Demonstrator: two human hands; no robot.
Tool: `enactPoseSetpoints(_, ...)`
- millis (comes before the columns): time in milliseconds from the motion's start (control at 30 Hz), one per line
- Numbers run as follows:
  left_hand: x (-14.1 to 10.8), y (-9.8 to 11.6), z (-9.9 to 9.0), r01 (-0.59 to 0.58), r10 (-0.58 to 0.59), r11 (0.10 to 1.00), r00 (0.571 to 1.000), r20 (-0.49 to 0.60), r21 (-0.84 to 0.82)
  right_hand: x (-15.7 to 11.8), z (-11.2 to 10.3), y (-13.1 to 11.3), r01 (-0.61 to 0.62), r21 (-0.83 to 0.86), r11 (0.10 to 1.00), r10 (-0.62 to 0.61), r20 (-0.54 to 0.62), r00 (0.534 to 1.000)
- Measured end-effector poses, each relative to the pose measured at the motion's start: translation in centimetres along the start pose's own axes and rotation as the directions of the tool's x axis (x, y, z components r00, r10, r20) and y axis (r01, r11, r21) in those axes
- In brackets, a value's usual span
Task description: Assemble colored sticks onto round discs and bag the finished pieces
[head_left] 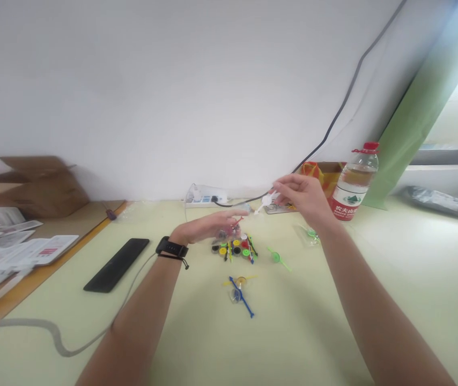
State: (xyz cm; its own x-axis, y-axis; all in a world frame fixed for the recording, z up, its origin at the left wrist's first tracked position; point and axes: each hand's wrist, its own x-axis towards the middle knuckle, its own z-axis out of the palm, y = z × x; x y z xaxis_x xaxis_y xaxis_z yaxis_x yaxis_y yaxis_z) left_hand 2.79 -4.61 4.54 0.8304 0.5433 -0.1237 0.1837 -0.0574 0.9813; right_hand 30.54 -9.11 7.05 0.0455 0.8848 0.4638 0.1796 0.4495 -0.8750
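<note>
My right hand (299, 195) is raised over the back of the table, its thumb and fingers pinching a white arrow spinner (266, 202). To its left, my left hand (208, 226), with a black watch on the wrist, holds a red arrow spinner (235, 222) with a clear round base, partly hidden and blurred by the fingers. Just below lies a pile of coloured discs and arrows (237, 250) in yellow, black, green, red and blue. Nearer me, a blue arrow spinner (241, 296) overlaps a yellow spinner (242, 280). A green spinner (276, 258) lies right of the pile.
A water bottle (352, 185) and a red-yellow bag (312, 170) stand at the back right. A clear packet (311, 235) lies near my right forearm. A power strip (207, 196) sits against the wall. At left are a black slab (117, 265), a cable (58, 340), cards and a cardboard box (47, 185).
</note>
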Motion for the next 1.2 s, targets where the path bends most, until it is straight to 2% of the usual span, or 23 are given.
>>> enactPoseSetpoints(133, 0.5, 0.0, 0.4, -0.051, 0.052, 0.998, 0.998, 0.026, -0.040, 0.0, 2.2, 0.3, 0.006, -0.005, 1.000, -0.006, 0.058, 0.998)
enactPoseSetpoints(200, 0.6, 0.0, 0.4, -0.057, 0.060, 0.997, 0.997, 0.052, -0.049, 0.0, 2.6, 0.4, 0.041, 0.002, 0.999, -0.041, 0.057, 0.998)
enactPoseSetpoints(367, 0.7, 0.0, 0.4, -0.084, 0.088, 0.996, 0.992, 0.088, -0.040, 0.0, 1.4, 0.0, 0.141, 0.006, 0.990, -0.140, -0.111, 0.984)
enactPoseSetpoints(433, 0.7, 0.0, 0.5, -0.099, 0.100, 0.995, 0.991, 0.085, -0.017, 0.1, 0.8, -0.1, 0.133, 0.026, 0.991, -0.129, -0.115, 0.985)
enactPoseSetpoints(567, 0.8, -0.1, 0.5, -0.126, 0.124, 0.992, 0.988, 0.088, 0.021, 0.2, 0.2, -0.2, 0.099, 0.095, 0.991, -0.096, -0.037, 0.995)
enactPoseSetpoints(700, 0.8, -0.2, 0.4, -0.167, 0.167, 0.986, 0.983, 0.082, -0.002, 0.1, 0.0, -0.2, 0.072, 0.070, 0.995, -0.072, 0.005, 0.997)
enactPoseSetpoints(900, 1.0, -0.7, 0.0, -0.114, 0.112, 0.993, 0.991, 0.078, 0.021, -0.2, -0.3, -0.7, 0.061, 0.112, 0.992, -0.073, 0.112, 0.991)
enactPoseSetpoints(1067, 1.0, -0.2, 0.6, -0.135, 0.135, 0.991, 0.988, 0.068, -0.007, -0.4, 0.0, -1.0, 0.029, 0.077, 0.997, -0.045, 0.218, 0.975)
enactPoseSetpoints(1200, 1.0, 0.0, 0.9, -0.154, 0.155, 0.988, 0.987, 0.049, -0.022, -0.6, 0.8, -0.9, -0.008, 0.071, 0.997, -0.017, 0.341, 0.940)
